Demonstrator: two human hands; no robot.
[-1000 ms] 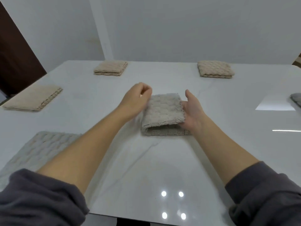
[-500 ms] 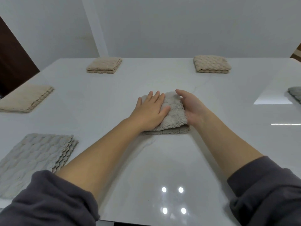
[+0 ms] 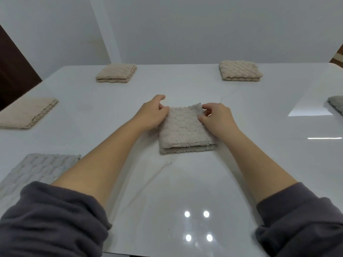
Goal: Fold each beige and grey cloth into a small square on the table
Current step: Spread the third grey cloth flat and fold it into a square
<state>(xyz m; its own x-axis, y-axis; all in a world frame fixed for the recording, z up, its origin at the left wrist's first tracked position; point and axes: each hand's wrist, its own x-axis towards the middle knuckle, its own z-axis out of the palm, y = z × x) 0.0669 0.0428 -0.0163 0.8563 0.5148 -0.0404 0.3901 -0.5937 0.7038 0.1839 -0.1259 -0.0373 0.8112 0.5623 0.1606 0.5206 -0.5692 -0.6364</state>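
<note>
Left hand (image 3: 151, 115): flat press ended, fingers now curled at folded cloth (image 3: 182, 130) far-left corner. Right hand (image 3: 217, 119): moved from side edge to pinch far-right corner.

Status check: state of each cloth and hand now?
Centre cloth: folded small.
Left hand: pinches its far left corner.
Right hand: pinches its far right corner.
Far-left beige cloth: folded square.
Far-right beige cloth: folded square.
Left beige cloth: folded, larger.
Near-left grey cloth: flat, large.
Right-edge grey cloth: cut off, cannot tell.
</note>
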